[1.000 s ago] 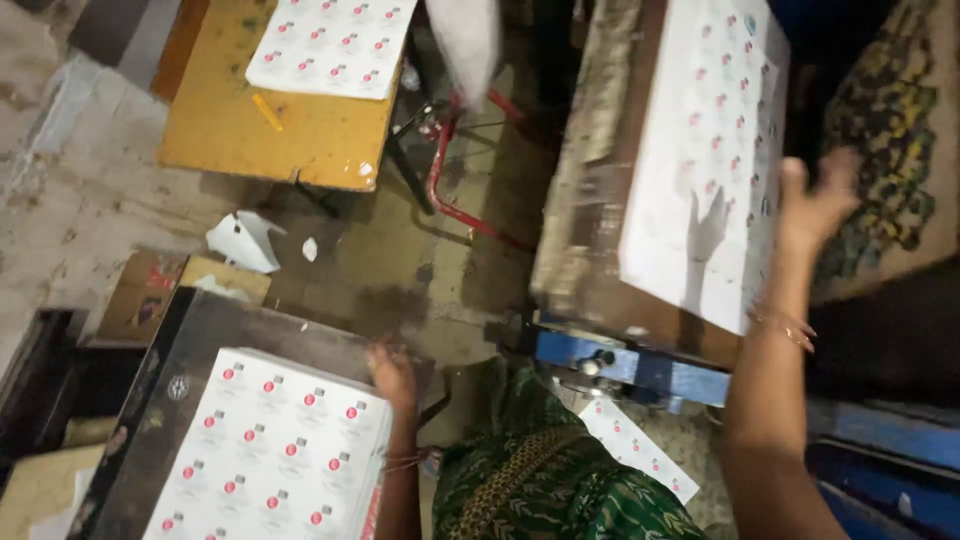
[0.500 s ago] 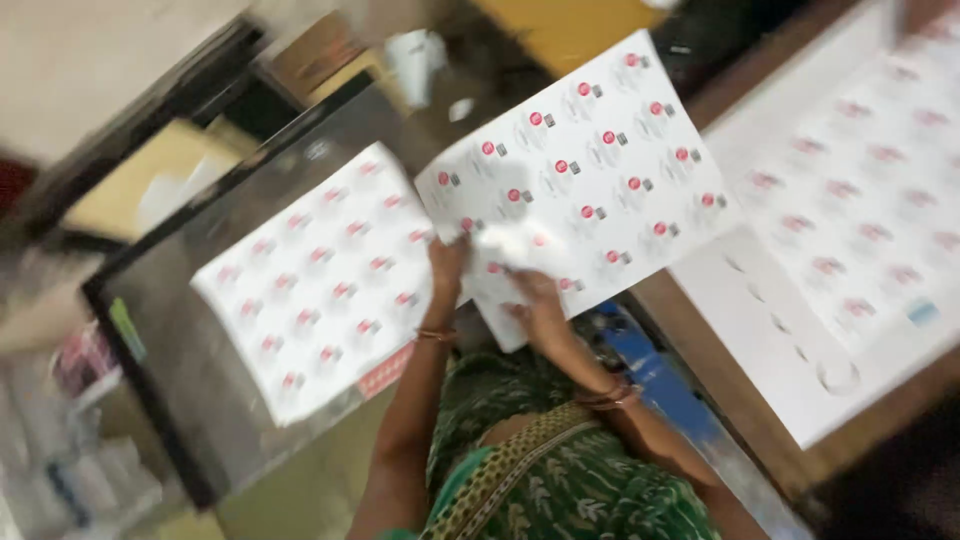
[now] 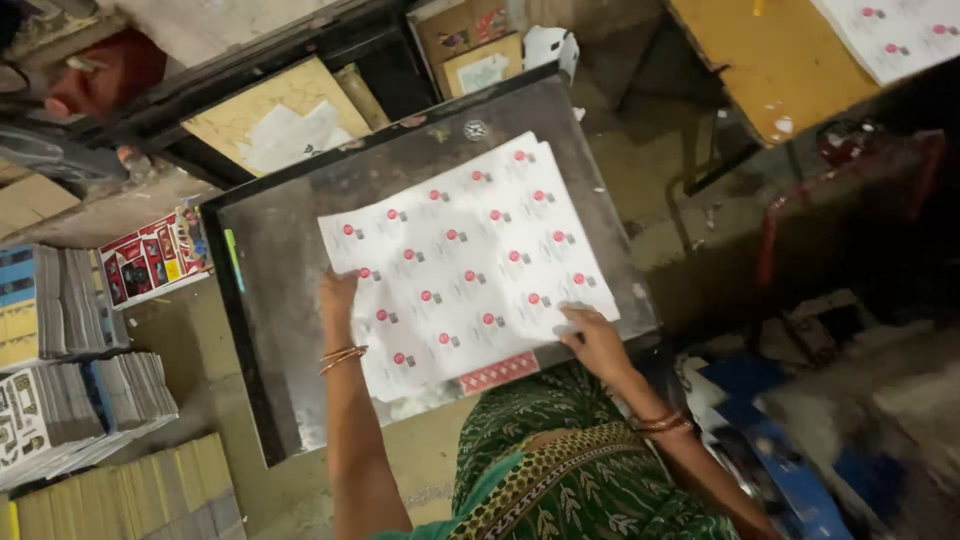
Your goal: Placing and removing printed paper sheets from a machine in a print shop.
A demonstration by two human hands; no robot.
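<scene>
While both hands press its edges, printed sheet (image 3: 465, 265) lies inside dark tabletop (image 3: 280, 270).

a dark metal table (image 3: 290, 270) with a black rim carries the work. on it lies a white printed sheet (image 3: 465, 260) dotted with small red marks, set slantwise and covering most of the table's right half. a red patterned strip (image 3: 498, 372) peeks out at the sheet's near edge. left of the sheet the metal is bare and scuffed, and a small green tag (image 3: 233, 258) sits by the table's left rim. beyond the sheet a round mark (image 3: 476, 129) shows on the far edge.
</scene>
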